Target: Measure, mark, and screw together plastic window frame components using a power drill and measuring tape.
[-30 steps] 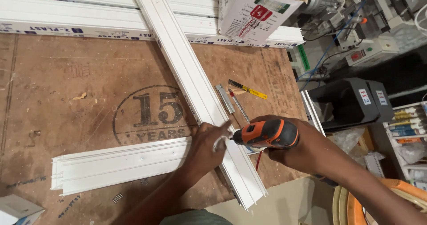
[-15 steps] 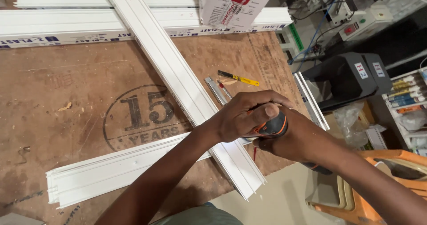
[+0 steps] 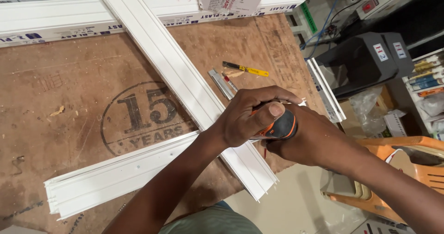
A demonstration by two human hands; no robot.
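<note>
We are gripping an orange-and-black cordless drill [image 3: 280, 125] at centre frame, over the long white plastic profile [image 3: 185, 83] that is running from top centre to lower right. Our left hand [image 3: 247, 116] is wrapping its fingers closed over the drill body; our right hand [image 3: 307, 139] is clasping it from beneath (drill mostly hidden). A second white profile [image 3: 115, 174] is lying at lower left on the brown workbench [image 3: 60, 86].

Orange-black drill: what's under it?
Under the drill, gripped by the left hand and right hand, lies the long white profile on the brown board. The bit and contact point are covered by the hands.
</note>
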